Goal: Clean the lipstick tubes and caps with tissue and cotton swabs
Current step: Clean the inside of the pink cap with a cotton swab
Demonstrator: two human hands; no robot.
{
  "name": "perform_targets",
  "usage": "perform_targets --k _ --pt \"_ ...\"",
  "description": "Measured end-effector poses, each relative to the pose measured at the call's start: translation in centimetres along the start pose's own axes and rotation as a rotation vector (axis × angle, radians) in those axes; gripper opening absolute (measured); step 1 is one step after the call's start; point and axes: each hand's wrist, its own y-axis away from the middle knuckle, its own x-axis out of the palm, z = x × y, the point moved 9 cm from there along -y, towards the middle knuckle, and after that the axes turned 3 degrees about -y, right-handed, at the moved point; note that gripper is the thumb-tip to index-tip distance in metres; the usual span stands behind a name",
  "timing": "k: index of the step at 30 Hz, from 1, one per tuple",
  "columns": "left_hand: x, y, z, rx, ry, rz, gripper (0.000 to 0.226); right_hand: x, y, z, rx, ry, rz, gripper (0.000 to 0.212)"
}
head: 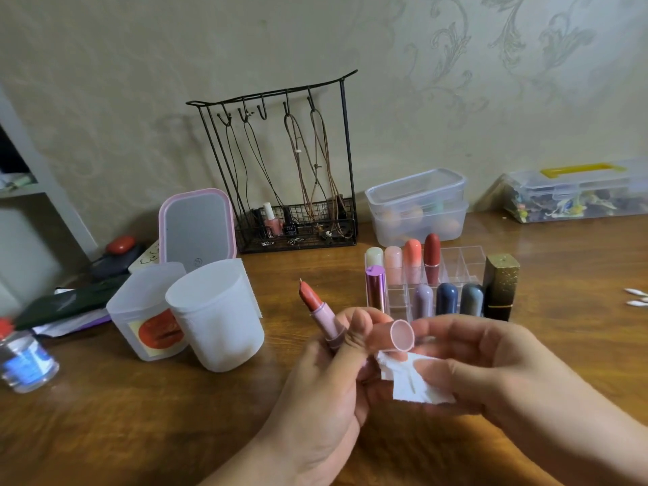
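Note:
My left hand (326, 380) grips an uncapped pink lipstick tube (324, 319) with its red stick pointing up and to the left. The same hand's fingers also touch the pink cap (399, 335), whose open mouth faces me. My right hand (491, 363) pinches a folded white tissue (410, 380) just under the cap. Behind the hands, a clear acrylic organizer (456, 264) holds several capped lipsticks. A gold and black lipstick (499, 285) stands at its right end.
Two frosted white containers (214, 317) stand to the left, a small jar (26, 359) at the far left edge. A pink mirror (196, 228), a black wire jewellery rack (291, 170) and clear plastic boxes (417, 205) line the wall. Cotton swabs (636, 298) lie at the right.

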Motion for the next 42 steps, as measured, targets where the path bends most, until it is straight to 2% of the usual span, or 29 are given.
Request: perform_targets --k 3,11,13,14,17,21,23,26,28,31,33,37,39,42 --pt "0.2 0.2 0.0 -0.02 -0.057 0.031 0.025 0.1 -0.1 -0.1 0.013 0.007 0.029 0.014" --pt "0.8 0.3 0.4 -0.064 -0.013 0.09 0.026 -0.5 -0.2 1.2 -0.153 0.051 -0.033 0.012" --pt "0.7 0.3 0.3 -0.042 -0.042 0.082 0.026 -0.2 -0.3 1.1 -0.147 0.046 0.013 0.036" --pt "0.6 0.3 0.2 -0.033 -0.049 0.076 0.027 -0.2 -0.3 1.0 -0.143 0.063 0.032 0.041" --pt "0.5 0.2 0.2 -0.031 -0.048 0.075 0.03 -0.1 0.0 1.2 -0.162 0.11 0.05 0.037" --pt "1.0 0.4 0.5 -0.056 -0.026 0.129 0.031 -0.2 0.7 2.3 -0.326 0.179 -0.058 0.041" --pt "1.3 0.5 0.4 -0.046 -0.005 0.157 0.03 0.0 0.8 2.4 -0.353 0.211 -0.053 0.038" --pt "1.2 0.4 0.4 -0.045 -0.025 0.165 0.029 0.4 0.3 2.1 -0.24 0.095 0.076 0.022" --pt "1.3 0.4 0.4 -0.047 -0.04 0.186 0.03 0.4 -0.1 0.8 -0.094 -0.043 0.139 0.035" --pt "1.2 0.4 0.3 -0.027 -0.059 0.187 0.027 0.9 0.0 0.7 -0.057 0.033 0.18 0.034" --pt "1.2 0.4 0.1 -0.016 -0.081 0.17 0.027 0.6 0.2 1.3 -0.12 0.115 0.133 0.029" --pt "-0.6 0.1 0.3 -0.053 -0.06 -0.001 0.031 -1.8 2.3 5.3 -0.542 0.632 -0.277 0.015" --pt "-1.4 0.0 0.2 -0.047 -0.059 -0.07 0.03 -1.4 3.7 6.9 -0.694 0.61 -0.312 0.013" --pt "-1.4 -0.1 0.3 -0.026 -0.098 -0.096 0.028 -1.2 4.2 7.3 -0.758 0.556 -0.288 0.016"
